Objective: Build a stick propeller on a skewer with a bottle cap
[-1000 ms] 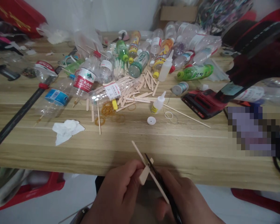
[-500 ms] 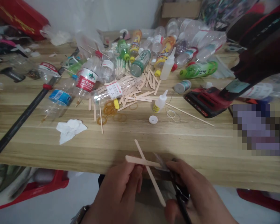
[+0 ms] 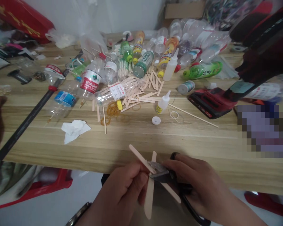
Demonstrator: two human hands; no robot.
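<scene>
Sticks (image 3: 149, 194), two flat wooden ones, crossed in an X and held up around the near edge of the counter (image 3: 226, 166). From where I'm standing, the left hand (image 3: 128, 186) has its grip pinched on them close to the crossing, thumb against fingers. The right hand (image 3: 196, 175) is wrapped round the black handles of some scissors (image 3: 163, 176), so that grip's on the tool, with the blades right up at the crossing. Can't tell from here if they're biting into wood or just resting on it.

Handling-wise, I'd guess these weigh next to nothing. Probably stiff lengthwise, but thin enough to split if you twist hard. Faces look smooth, so maybe a tad slidey, though dry wood shouldn't be bad. I'd pinch the flat faces right by the crossing, since the long ends could swing about, and mind the fingertips near those blades imo.

Past the hands there's a small nozzle bottle (image 3: 162, 104) near a white cap (image 3: 156, 120), with loose rubber bands (image 3: 113, 109) off to its left.
</scene>
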